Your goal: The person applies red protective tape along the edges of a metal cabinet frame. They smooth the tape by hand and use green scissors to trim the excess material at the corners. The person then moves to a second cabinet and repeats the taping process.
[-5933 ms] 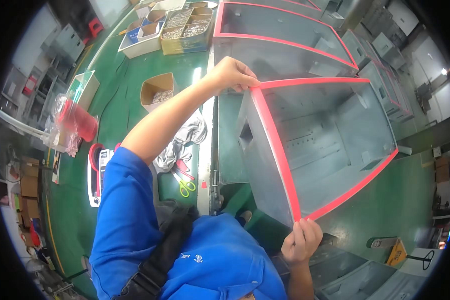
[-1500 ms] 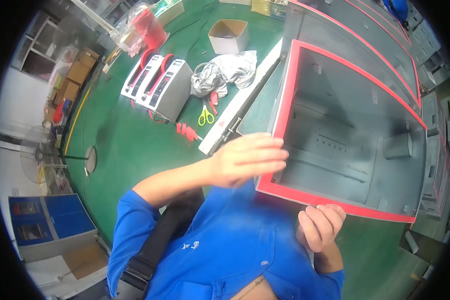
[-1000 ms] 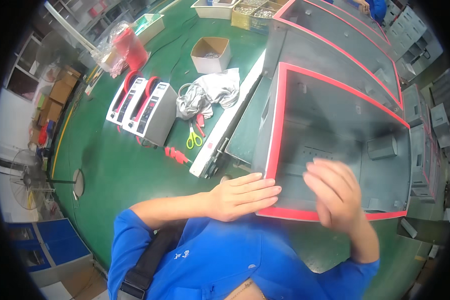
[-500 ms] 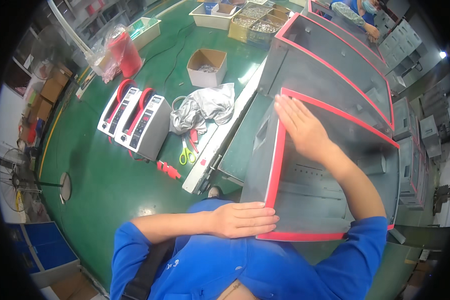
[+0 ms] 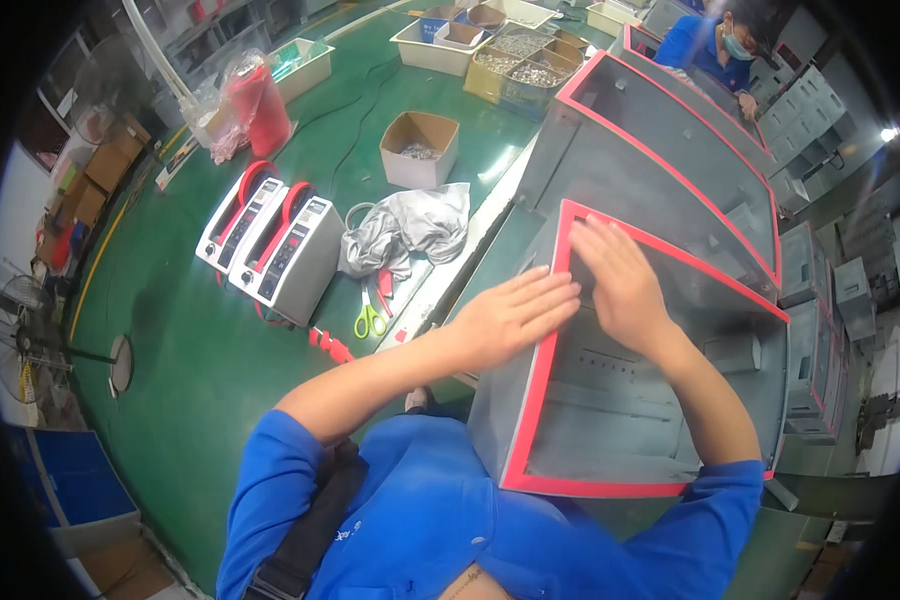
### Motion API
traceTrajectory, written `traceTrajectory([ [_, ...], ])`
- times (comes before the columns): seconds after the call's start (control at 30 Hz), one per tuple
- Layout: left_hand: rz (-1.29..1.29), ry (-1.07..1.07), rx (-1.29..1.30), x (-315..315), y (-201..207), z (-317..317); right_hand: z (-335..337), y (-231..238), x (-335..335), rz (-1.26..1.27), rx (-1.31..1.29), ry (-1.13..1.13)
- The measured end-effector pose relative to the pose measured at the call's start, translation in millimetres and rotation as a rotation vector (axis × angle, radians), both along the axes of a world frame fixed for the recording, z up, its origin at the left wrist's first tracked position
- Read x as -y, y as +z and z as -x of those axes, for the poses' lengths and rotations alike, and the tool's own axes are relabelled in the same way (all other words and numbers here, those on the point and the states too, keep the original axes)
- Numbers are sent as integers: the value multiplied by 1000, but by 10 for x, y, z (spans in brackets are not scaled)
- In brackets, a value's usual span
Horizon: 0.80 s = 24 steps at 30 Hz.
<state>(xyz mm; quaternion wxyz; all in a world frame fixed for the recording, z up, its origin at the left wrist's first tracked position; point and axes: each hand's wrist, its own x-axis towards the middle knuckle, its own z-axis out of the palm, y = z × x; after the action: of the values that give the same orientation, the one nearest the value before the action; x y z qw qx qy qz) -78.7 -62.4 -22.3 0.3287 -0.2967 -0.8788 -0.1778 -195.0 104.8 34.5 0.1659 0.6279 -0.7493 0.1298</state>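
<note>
A grey box-shaped housing (image 5: 610,420), open on top, stands in front of me with red tape (image 5: 538,400) along its rim. My left hand (image 5: 520,312) lies flat across the left rim, fingers stretched and nothing held. Close to its fingertips, my right hand (image 5: 620,280) is over the rim's far left corner, fingers straight and slightly blurred, also holding nothing. The stretch of tape beneath the hands is partly hidden.
Similar red-rimmed housings (image 5: 670,155) stand beyond, where a co-worker (image 5: 710,50) leans over one. On the green table are two tape dispensers (image 5: 285,260), a grey cloth (image 5: 410,225), green-handled scissors (image 5: 370,318), a box of small parts (image 5: 420,160) and a red roll (image 5: 258,108).
My left hand has slid from the near left corner up along the rim to beside the right hand. The right hand has shifted slightly inward. The co-worker has leaned further into view.
</note>
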Motion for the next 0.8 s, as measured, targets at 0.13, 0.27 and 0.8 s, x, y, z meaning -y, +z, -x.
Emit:
traceTrajectory([
  [0.13, 4, 40, -45, 59, -37, 274, 416, -60, 272, 249, 302, -207],
  [0.27, -5, 34, -47, 106, -29, 422, 623, -150, 408, 159, 470, -247],
  [0.8, -958, 14, 351, 203, -152, 657, 460, -159, 467, 298, 311, -189],
])
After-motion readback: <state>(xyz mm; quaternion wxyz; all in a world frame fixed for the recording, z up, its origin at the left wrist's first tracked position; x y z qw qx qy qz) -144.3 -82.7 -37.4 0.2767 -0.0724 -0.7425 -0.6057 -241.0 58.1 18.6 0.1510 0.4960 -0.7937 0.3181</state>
